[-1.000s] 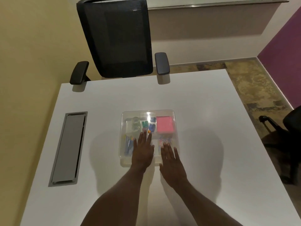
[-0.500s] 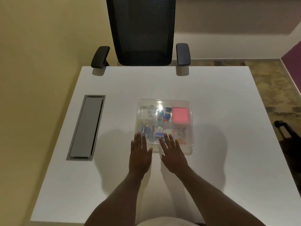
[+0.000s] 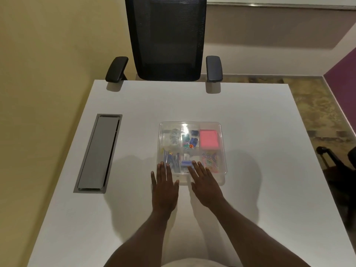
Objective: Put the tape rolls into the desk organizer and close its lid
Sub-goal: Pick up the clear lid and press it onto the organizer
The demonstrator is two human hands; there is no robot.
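A clear plastic desk organizer [image 3: 221, 151] sits mid-table with its transparent lid down over the compartments. Clear tape rolls [image 3: 174, 136] lie in its far-left compartment. Other compartments hold a pink sticky-note pad [image 3: 209, 139], coloured clips, pens and paper clips. My left hand [image 3: 164, 186] lies flat on the table, fingers spread, fingertips at the organizer's near-left corner. My right hand [image 3: 205, 183] is also flat and empty, its fingertips resting over the organizer's near edge.
A white table [image 3: 250, 199] carries a grey cable hatch [image 3: 98, 153] on its left side. A black mesh office chair [image 3: 165, 39] stands at the far edge. Another dark chair [image 3: 339, 162] is off the right side. A yellow wall runs along the left.
Both hands have slid back from on top of the lid toward me, down to the organizer's near edge. The camera view has shifted, so the organizer sits more centred.
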